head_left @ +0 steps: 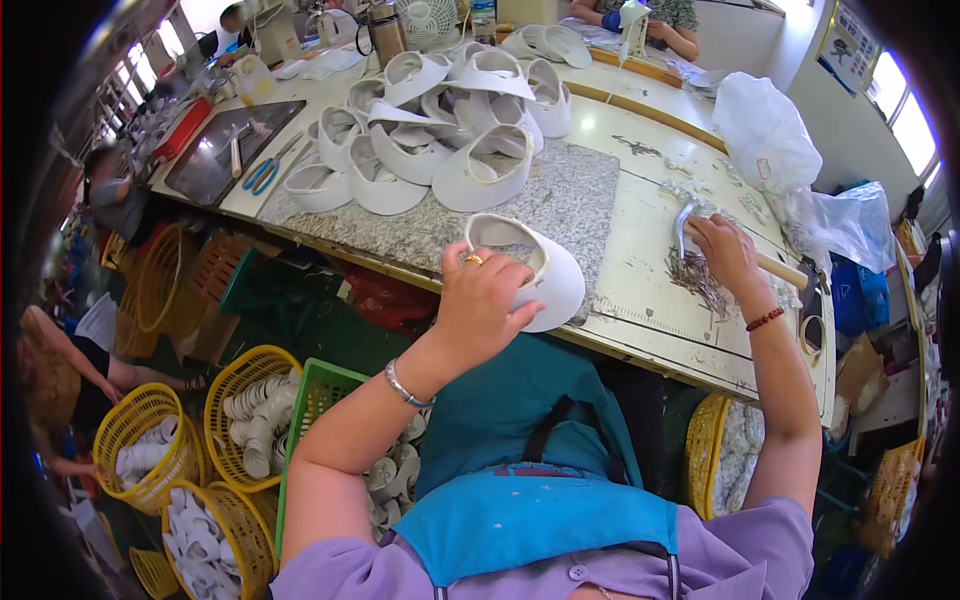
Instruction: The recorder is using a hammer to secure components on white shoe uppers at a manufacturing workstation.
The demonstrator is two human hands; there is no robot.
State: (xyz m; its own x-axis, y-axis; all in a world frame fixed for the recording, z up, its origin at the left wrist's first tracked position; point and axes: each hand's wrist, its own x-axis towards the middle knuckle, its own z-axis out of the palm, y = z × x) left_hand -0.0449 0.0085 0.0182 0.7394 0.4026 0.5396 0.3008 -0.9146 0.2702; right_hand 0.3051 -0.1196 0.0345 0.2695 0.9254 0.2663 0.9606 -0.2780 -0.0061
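My left hand (482, 300) is closed on the side of a white, visor-shaped piece that looks like a shoe upper (556, 285), with a rounded front and an oval opening. It sits at the near edge of a speckled stone slab (575, 200). To the right, my right hand (728, 255) grips a hammer (783, 270) by its pale wooden handle, close to the curved metal head. Below the head lies a heap of small nails or pins (697, 285). Similar white uppers (390, 160) are piled on the slab beyond my left hand.
Blue-handled pliers (262, 177) and a dark metal tray (215, 150) lie at the left. A clear plastic bag (765, 135) stands at the right. Yellow baskets (225, 375) and a green crate (322, 385) hold white parts on the floor. Another person (680, 25) works across the table.
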